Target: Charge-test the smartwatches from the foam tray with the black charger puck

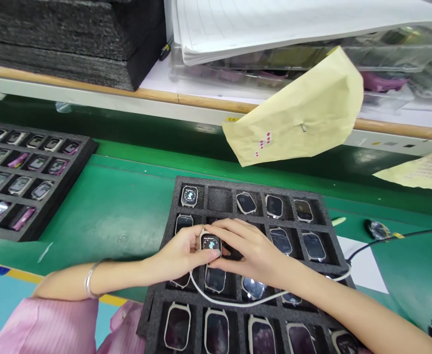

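A smartwatch (211,244) with a light case and a lit dial is held between my two hands, above the black foam tray (219,199). My left hand (179,251) grips it from the left, thumb lying across the lower screen. From the right, my right hand (247,247) closes on its edge with fingers at the top and thumb below. A white cable (230,304) loops from under my left hand toward the right; its end is hidden. Several more watches sit in the tray's compartments, one at the upper left with a lit screen (189,195).
At the left, another foam tray (68,169) holds watches, some with purple parts. Black foam blocks (57,44) and papers (293,24) lie on the shelf above. Yellow paper (297,118) hangs from its edge. To the right are white paper (363,265) and a black cable (418,232).
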The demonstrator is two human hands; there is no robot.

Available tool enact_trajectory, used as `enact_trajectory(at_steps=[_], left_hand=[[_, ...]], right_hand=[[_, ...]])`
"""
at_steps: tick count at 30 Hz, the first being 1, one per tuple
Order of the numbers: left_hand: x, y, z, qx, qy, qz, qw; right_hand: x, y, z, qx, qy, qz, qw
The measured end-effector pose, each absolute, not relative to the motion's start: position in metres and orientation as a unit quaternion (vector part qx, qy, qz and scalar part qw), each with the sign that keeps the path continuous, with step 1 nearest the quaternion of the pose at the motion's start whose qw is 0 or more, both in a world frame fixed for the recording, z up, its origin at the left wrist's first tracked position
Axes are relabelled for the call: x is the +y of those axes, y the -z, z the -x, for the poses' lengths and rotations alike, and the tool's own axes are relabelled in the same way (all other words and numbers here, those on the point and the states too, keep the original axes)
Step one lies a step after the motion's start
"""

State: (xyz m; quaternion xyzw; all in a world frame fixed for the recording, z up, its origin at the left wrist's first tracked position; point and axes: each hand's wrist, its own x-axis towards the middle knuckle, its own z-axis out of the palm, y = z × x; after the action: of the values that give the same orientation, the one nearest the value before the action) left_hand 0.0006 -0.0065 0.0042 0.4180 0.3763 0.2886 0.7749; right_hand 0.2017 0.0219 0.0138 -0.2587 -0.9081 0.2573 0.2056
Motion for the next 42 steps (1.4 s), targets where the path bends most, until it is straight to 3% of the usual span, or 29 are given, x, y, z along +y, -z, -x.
enact_trajectory(at_steps=[20,29,38,42], left_hand=[[-0.012,0.001,-0.001,0.377,-0.310,-0.466,0.738],[-0.006,-0.007,-0.013,0.389,-0.343,-0.438,0.734],[0.001,-0.010,-0.032,0.327,-0.283,-0.381,0.817],[0.002,-0.010,-0.040,0.328,-0.248,-0.357,0.839]], right_hand=[[0.018,-0.020,-0.200,-0.920,-0.202,0.249,0.225],[0.026,-0.035,-0.202,-0.935,-0.166,0.262,0.173],[0.070,-0.050,-0.224,-0.879,-0.257,0.323,0.240],[0.086,-0.034,-0.215,-0.893,-0.197,0.361,0.182]])
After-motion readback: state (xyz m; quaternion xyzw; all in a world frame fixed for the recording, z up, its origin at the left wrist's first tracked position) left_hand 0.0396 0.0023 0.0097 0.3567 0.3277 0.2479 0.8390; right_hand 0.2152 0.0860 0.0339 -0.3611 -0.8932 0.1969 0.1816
